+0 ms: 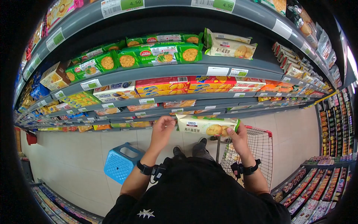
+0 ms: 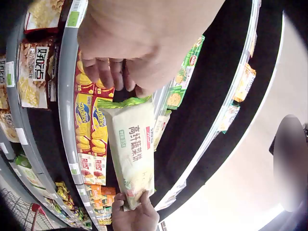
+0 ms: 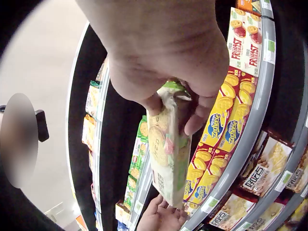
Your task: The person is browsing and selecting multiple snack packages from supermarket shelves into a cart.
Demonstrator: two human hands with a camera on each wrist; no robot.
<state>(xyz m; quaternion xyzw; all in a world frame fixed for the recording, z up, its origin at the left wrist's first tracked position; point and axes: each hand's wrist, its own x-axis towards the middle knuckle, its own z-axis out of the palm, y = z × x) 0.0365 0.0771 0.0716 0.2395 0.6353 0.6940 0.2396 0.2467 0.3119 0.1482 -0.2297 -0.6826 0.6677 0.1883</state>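
A pale green-and-white cracker packet (image 1: 201, 126) is held level above the floor, printed side up, in the head view. The right hand (image 1: 240, 140) pinches its right end, with the thumb on top. Beside the other end is the left hand (image 1: 162, 130), its fingers loosely bent; whether they touch the wrapper is unclear. The left wrist view shows the packet (image 2: 132, 149) below the left hand (image 2: 139, 43), with the right hand (image 2: 136, 216) at its far end. In the right wrist view, the right hand (image 3: 166, 57) grips the packet (image 3: 168, 144) near the left hand (image 3: 161, 216).
Similar pale packets (image 1: 231, 47) lie on the upper shelf, right of green cracker packs (image 1: 149, 55). Red and yellow boxes (image 1: 162, 86) fill a lower shelf. A blue stool (image 1: 122, 162) stands on the floor at left; a wire cart (image 1: 261, 149) is at right.
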